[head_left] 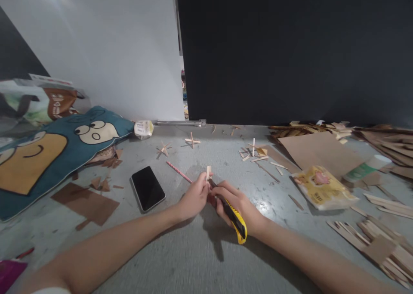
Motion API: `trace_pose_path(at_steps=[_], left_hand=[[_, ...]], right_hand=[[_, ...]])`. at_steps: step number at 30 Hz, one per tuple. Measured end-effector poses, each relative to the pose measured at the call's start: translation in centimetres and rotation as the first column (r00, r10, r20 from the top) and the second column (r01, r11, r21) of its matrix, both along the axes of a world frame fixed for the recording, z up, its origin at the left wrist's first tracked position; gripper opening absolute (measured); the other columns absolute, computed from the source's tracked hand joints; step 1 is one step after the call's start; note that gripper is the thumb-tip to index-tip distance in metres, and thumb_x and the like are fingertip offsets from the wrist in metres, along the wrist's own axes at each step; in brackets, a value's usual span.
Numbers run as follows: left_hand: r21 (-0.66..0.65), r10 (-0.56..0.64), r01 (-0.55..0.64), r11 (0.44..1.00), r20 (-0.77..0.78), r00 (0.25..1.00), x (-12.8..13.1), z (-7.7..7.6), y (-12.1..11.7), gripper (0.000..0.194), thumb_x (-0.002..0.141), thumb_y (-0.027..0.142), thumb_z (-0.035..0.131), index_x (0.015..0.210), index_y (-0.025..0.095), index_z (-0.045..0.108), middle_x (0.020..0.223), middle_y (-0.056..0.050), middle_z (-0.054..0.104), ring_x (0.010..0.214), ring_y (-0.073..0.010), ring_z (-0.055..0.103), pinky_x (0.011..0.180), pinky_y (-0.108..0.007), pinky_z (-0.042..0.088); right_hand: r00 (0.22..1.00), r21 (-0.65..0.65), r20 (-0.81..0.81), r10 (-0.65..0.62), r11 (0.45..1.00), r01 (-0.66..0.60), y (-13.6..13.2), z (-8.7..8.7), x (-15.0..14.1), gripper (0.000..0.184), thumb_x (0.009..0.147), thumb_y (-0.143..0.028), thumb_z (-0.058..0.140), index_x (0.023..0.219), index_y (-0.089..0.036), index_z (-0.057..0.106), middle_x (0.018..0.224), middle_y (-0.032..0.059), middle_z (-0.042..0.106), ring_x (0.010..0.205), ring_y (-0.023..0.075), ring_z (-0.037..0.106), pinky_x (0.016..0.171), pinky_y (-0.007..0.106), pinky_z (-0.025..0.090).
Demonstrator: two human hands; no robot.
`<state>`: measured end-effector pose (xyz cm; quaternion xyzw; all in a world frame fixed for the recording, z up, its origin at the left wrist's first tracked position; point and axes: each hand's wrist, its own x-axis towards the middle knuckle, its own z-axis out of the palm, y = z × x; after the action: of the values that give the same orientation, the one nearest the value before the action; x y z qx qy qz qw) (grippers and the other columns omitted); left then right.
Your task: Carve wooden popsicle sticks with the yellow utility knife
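My left hand (194, 196) is closed in a pinch on a short pale wooden stick (208, 172) that stands upright above my fingers. My right hand (237, 205) is wrapped round a yellow and black utility knife (237, 223), whose front end points up-left against the base of the stick. Both hands meet over the grey floor (200, 259) in the middle of the view. A pink pencil (178, 172) lies just behind my left hand, and a black phone (147, 188) lies face up to its left.
A blue cartoon cushion (48, 152) and brown cardboard scraps (87, 203) lie at left. Small stick crosses (192, 141) and loose sticks (254, 154) lie further back. Cardboard sheets (319, 150), a yellow packet (322, 186), a cup (366, 169) and stick piles (377, 246) fill the right.
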<state>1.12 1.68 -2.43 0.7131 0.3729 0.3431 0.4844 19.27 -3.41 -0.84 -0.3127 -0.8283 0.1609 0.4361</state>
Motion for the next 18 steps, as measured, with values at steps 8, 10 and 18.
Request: trace_pose_path(at_steps=[8, 10, 18], left_hand=[[-0.017, -0.018, 0.019, 1.000, 0.027, 0.999, 0.0, -0.3, 0.0, 0.024, 0.102, 0.032, 0.050, 0.124, 0.021, 0.048, 0.071, 0.005, 0.057, 0.058, -0.0137, 0.057, 0.057, -0.025, 0.044], [-0.015, -0.057, 0.057, 0.998, 0.052, 0.997, 0.0, -0.1, -0.1, 0.022, 0.102, 0.033, 0.050, 0.120, 0.022, 0.046, 0.069, 0.006, 0.057, 0.055, -0.0135, 0.058, 0.055, -0.025, 0.044], [-0.073, -0.040, 0.047, 0.996, 0.086, 0.996, -0.1, -0.6, -0.1, 0.024, 0.098, 0.026, 0.055, 0.120, 0.023, 0.045, 0.072, 0.005, 0.059, 0.057, -0.0133, 0.059, 0.054, -0.023, 0.044]], right_hand=[[0.999, -0.039, -0.036, 0.025, 0.999, -0.026, 0.1, 1.0, -0.2, 0.016, 0.097, -0.008, 0.050, 0.099, -0.023, 0.055, 0.091, 0.0029, 0.059, 0.076, 0.0162, 0.066, 0.072, 0.028, 0.057], [0.999, -0.037, -0.016, 0.031, 0.999, -0.032, 0.1, 1.3, 0.1, 0.015, 0.100, -0.010, 0.048, 0.100, -0.023, 0.055, 0.091, 0.0034, 0.059, 0.078, 0.0164, 0.066, 0.074, 0.028, 0.057], [0.996, -0.063, 0.077, 0.044, 0.997, -0.039, 0.2, 1.7, 0.3, 0.015, 0.104, -0.015, 0.045, 0.100, -0.023, 0.056, 0.093, 0.0043, 0.059, 0.078, 0.0168, 0.065, 0.075, 0.030, 0.057]])
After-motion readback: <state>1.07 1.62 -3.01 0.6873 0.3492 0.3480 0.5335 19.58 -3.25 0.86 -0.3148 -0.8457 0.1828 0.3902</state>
